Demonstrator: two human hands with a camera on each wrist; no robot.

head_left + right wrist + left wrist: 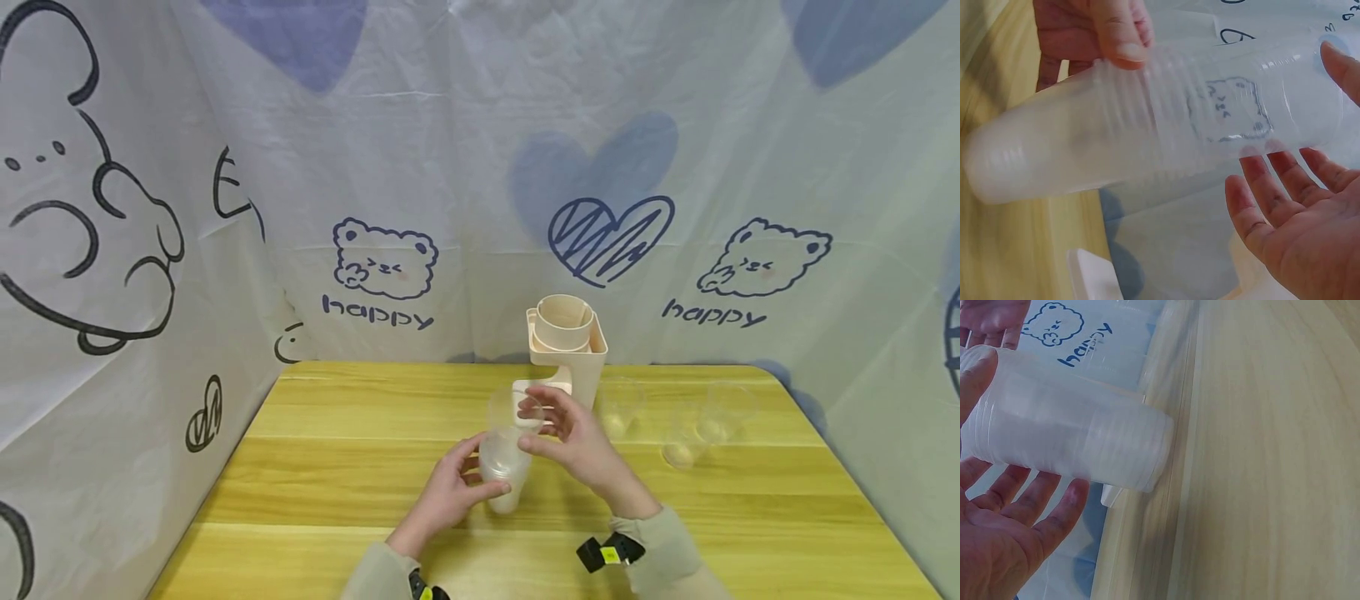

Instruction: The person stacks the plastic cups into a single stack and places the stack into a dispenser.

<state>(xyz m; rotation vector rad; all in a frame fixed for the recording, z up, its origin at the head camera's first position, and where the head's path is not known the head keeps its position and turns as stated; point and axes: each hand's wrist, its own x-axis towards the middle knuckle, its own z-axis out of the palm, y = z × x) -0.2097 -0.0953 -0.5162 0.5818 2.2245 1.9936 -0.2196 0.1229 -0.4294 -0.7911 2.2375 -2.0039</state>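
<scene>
A nested stack of clear plastic cups stands upright on the table in front of me. My left hand grips it from the left, thumb over the ridged rims and fingers round the other side. Rising from the top of the stack is one clear cup, its lower part still inside the others. My right hand holds this upper cup near its rim, thumb on one side and fingertips on the other. In the left wrist view, the stack's base sits close to the tabletop.
Just behind the hands stands a beige holder with a round cup-like tube in its top and an arm projecting left. Three loose clear cups, including one nearer me, stand on the right of the wooden table. A printed cloth hangs behind.
</scene>
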